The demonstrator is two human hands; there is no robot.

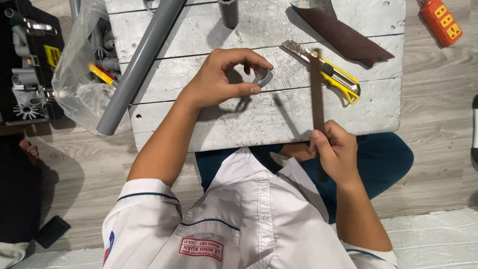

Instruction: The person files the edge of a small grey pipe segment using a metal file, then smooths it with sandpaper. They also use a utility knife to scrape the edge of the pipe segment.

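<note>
Two bare hands work over a low whitewashed wooden table (209,124), seen from above. The left hand (219,79) pinches a small grey plastic ring (262,77) between thumb and fingertips, holding it just above the middle of the tabletop, with the other fingers curled in an arch over it. The right hand (336,149) is clenched around the lower end of a long, thin dark file (316,94), which stands nearly upright at the near edge of the table, just to the right of the ring. Beside the file's upper end lies a yellow utility knife (333,74), blade out, and beyond that a dark sheet of sandpaper (343,35). A long grey pipe (139,60) slants across the table's left corner, next to a clear plastic bag (79,84) of fittings. An orange power strip (440,20) sits on the floor at the far right.
</note>
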